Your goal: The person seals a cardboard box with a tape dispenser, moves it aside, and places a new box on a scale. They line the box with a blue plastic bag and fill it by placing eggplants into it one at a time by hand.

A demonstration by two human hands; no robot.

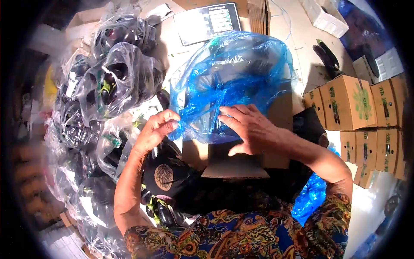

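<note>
A translucent blue plastic bag (241, 56) spreads over an open cardboard box (280, 149) in front of me. My left hand (158, 129) pinches the gathered left edge of the bag between thumb and fingers. On the bag's near side lies my right hand (252, 129), its fingers apart and its thumb pointing left, touching the plastic. A flap (235, 169) of the box sticks out toward me below the bag. What the box holds is hidden under the plastic.
Clear bags of eggplants (123, 80) are piled on the left. A scale (207, 23) lies beyond the blue bag. Cardboard boxes (351, 103) are stacked at right, near loose eggplants (327, 56) and a white foam box (323, 17). More blue plastic (311, 198) lies at lower right.
</note>
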